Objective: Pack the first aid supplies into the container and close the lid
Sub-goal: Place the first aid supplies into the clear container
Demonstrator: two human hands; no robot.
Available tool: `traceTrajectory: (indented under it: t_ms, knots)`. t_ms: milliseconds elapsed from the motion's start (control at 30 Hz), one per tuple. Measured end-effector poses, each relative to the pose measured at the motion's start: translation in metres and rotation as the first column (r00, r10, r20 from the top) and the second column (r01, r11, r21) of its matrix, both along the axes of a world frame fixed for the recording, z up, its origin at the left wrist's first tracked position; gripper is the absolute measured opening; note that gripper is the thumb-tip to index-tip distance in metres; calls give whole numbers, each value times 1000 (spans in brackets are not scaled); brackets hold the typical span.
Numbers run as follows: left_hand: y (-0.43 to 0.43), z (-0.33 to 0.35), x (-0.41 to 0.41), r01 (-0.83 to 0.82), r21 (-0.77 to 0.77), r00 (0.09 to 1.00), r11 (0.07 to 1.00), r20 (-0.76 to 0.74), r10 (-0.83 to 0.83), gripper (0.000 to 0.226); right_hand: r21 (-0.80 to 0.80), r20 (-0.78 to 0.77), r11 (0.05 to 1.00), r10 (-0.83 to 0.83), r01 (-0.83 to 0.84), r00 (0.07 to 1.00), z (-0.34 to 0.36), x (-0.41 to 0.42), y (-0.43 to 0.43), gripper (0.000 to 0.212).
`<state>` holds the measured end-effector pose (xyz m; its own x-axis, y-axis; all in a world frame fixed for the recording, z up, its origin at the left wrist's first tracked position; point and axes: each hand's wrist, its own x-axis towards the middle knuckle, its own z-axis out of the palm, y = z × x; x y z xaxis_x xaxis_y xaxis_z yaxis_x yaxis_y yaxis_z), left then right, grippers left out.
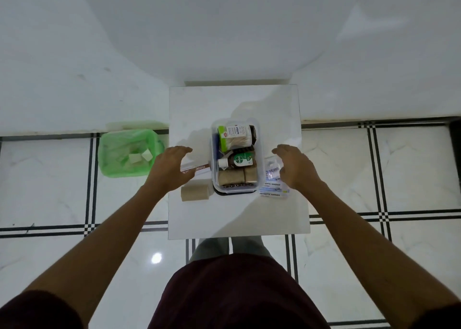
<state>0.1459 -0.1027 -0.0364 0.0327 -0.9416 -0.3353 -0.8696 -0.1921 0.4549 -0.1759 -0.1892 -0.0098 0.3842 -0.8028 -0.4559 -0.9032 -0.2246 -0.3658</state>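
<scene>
Our hands flanked the clear container (260,159), its long axis running away from us. Our left hand (172,170) hovered nearest the loose bandage roll (195,192), fingers spread, grasping nothing; our right hand (296,169) hung slack over the antiseptic packets (272,182). Inside lay swabs (235,135), a Dettol bottle (237,161) and seemingly two rolls.

Green bin liner (117,159), black-lined floor tiles (50,199)

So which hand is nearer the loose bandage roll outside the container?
Left. The left hand hovers just above and left of the bandage roll; the right hand is across the container, over the bandage packets.
</scene>
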Motion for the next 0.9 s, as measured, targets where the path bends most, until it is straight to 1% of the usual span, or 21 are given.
traceTrajectory:
  t_ms: [67,133,267,333,400,467,533,567,600,667,767,833,900]
  knots:
    - [-1,-5,-2,13,37,999,999,36,-14,58,43,-60,987,160,-157,985,-12,-4,-4,59]
    - [-5,-8,-5,34,57,995,998,87,-39,54,6,-88,974,228,-228,970,-22,-4,-7,57]
    - [-15,-10,-8,40,114,994,993,93,-51,49,-35,-150,966,247,-255,957,-34,-4,-10,50]
    - [-20,-8,-10,40,132,995,990,80,-51,51,-63,-186,960,257,-273,948,-39,-4,-10,46]
    - [-21,-8,-11,62,172,994,983,83,-77,55,-79,-248,954,261,-288,933,-41,-4,-11,48]
    - [-17,-11,-11,105,208,984,973,119,-131,55,-66,-309,958,245,-278,919,-41,-3,-14,50]
    - [-11,-16,-10,113,187,980,976,142,-141,49,-43,-329,965,229,-257,916,-40,-3,-20,46]
    - [-10,-18,-9,99,168,983,981,134,-122,46,-28,-302,972,215,-234,929,-39,-3,-23,43]
    - [-9,-18,-10,82,150,988,985,120,-101,42,-12,-242,981,187,-196,952,-38,-4,-25,38]
    - [-8,-15,-10,55,121,993,991,96,-66,38,22,-80,994,104,-103,991,-36,-8,-29,27]
    - [-6,-4,-10,5,38,998,999,62,-7,33,64,113,996,-65,58,991,-22,-17,-29,11]
    - [-3,9,-8,-29,-43,999,999,22,30,31,43,168,988,-152,147,974,-9,-23,-28,8]
    - [1,27,-9,-23,-163,1000,986,0,24,34,-17,199,980,-190,197,962,6,-28,-27,5]
